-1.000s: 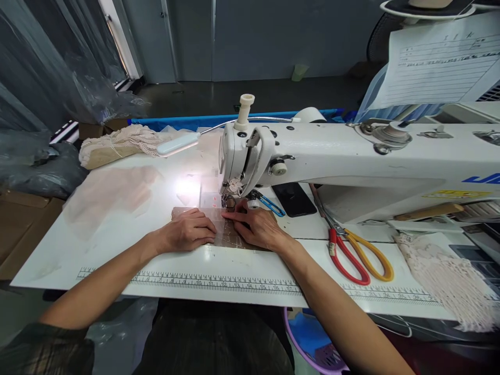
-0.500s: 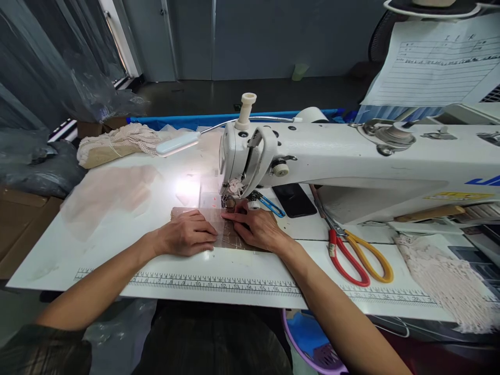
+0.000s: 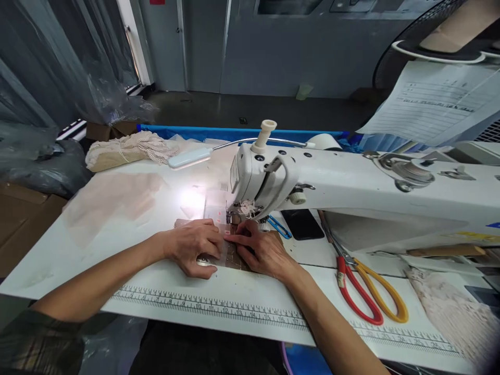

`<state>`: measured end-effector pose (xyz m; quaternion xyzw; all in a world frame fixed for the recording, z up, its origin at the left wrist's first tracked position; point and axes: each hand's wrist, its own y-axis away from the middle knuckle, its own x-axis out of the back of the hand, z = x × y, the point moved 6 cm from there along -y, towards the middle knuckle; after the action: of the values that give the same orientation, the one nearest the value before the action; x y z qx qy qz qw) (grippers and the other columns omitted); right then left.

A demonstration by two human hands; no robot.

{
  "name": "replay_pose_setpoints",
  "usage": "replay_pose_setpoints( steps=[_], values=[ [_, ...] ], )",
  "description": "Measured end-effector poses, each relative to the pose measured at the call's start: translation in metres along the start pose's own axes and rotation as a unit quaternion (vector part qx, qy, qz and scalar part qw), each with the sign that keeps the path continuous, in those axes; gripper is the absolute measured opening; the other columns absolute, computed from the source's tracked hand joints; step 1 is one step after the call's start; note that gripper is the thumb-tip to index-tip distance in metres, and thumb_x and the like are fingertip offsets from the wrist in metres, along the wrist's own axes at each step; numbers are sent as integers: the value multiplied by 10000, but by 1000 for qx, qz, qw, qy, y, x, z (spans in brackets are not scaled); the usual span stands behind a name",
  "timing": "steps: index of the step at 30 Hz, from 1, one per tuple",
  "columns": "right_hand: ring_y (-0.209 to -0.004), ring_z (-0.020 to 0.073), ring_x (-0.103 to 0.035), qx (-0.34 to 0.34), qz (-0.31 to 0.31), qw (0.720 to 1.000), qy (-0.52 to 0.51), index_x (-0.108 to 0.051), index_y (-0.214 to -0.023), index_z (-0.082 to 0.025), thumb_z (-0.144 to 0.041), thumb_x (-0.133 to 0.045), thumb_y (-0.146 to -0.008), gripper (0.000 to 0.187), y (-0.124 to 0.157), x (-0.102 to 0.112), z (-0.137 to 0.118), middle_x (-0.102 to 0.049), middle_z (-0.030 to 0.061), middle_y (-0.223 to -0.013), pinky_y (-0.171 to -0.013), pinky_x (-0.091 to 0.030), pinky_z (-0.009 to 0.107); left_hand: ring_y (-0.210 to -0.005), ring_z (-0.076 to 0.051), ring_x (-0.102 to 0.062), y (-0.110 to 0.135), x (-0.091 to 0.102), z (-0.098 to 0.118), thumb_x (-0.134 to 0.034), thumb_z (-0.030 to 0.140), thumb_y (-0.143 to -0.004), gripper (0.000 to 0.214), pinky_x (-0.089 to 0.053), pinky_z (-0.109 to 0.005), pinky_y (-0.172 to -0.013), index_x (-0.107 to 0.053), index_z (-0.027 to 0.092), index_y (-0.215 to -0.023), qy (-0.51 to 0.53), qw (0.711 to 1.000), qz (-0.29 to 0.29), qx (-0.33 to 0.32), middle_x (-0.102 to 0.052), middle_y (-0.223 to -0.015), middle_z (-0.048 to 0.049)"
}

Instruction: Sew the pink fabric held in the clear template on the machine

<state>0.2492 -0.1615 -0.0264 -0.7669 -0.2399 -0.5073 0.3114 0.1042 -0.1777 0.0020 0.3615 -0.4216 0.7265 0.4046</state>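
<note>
My left hand (image 3: 195, 247) lies on a thin sheer piece of fabric (image 3: 223, 255) in front of the sewing machine's needle area, its thumb apart from the bent fingers. Just to the right, my right hand (image 3: 263, 251) rests on a brown piece (image 3: 239, 262) with fine pale lines, its index finger stretched left towards the presser foot (image 3: 233, 217). Both hands press the layers against the table, and parts of the layers are hidden under them. The white sewing machine (image 3: 332, 177) stands directly behind the hands, with a lit lamp (image 3: 190, 158) at its left.
Scissors with red and yellow handles (image 3: 367, 289), a black phone (image 3: 303, 224) and a blue-handled tool (image 3: 279, 227) lie right of the hands. Lace (image 3: 449, 302) hangs at the right edge. A lace bundle (image 3: 130, 148) and sheer fabric (image 3: 113, 198) lie left. A printed ruler (image 3: 211, 307) runs along the front.
The camera view has tilted up, so the scene sits lower. My left hand's thumb has moved away from its fingers. My right index finger still lies near the presser foot.
</note>
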Motion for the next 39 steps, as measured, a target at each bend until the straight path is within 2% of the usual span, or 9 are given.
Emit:
replay_pose_setpoints(
  steps=[5,11,19,25,32,39],
  values=[
    [-757,176,-622,-10,-18,998,51,-690,-1202,-252,-232,-475,-924,351,0,-5,1,-675,95,-1061,-645,-463,287,-786,-192,-608,4,-1,0,-641,280,-722,150,-460,-364,-753,-677,179,-826,-31,999,-12,12,-686,-909,-41],
    [-751,180,-617,-26,-6,994,110,-640,-1275,-260,-256,-437,-966,369,0,-6,0,-677,103,-1064,-670,-460,294,-833,-231,-592,4,-6,-1,-584,340,-778,241,-457,-395,-776,-677,155,-904,-108,993,-48,18,-668,-989,-92],
    [-720,176,-623,-13,-1,996,93,-616,-1303,-241,-264,-400,-986,384,1,-7,-2,-683,113,-1032,-667,-450,298,-874,-261,-574,5,-13,-4,-545,362,-814,309,-457,-408,-780,-669,116,-954,-172,982,-65,37,-643,-1042,-135],
    [-713,173,-624,-12,4,997,76,-603,-1317,-256,-277,-403,-987,387,2,-9,-1,-682,99,-1027,-687,-470,305,-867,-258,-561,7,-16,-10,-514,394,-841,347,-444,-418,-782,-663,123,-1000,-185,980,-48,55,-637,-1073,-145],
    [-712,187,-635,-29,19,997,69,-598,-1321,-195,-258,-383,-992,398,1,-8,0,-689,117,-972,-717,-490,339,-867,-247,-554,8,-14,-15,-503,419,-852,406,-435,-413,-814,-644,110,-1073,-197,977,-26,78,-641,-1075,-132],
    [-804,192,-660,-16,22,999,38,-675,-1205,-231,-262,-432,-978,334,2,-3,-3,-688,111,-1046,-712,-500,327,-895,-258,-557,6,-14,-19,-496,412,-860,460,-444,-433,-834,-595,83,-1167,-210,973,-22,94,-620,-1171,-154]
  ],
)
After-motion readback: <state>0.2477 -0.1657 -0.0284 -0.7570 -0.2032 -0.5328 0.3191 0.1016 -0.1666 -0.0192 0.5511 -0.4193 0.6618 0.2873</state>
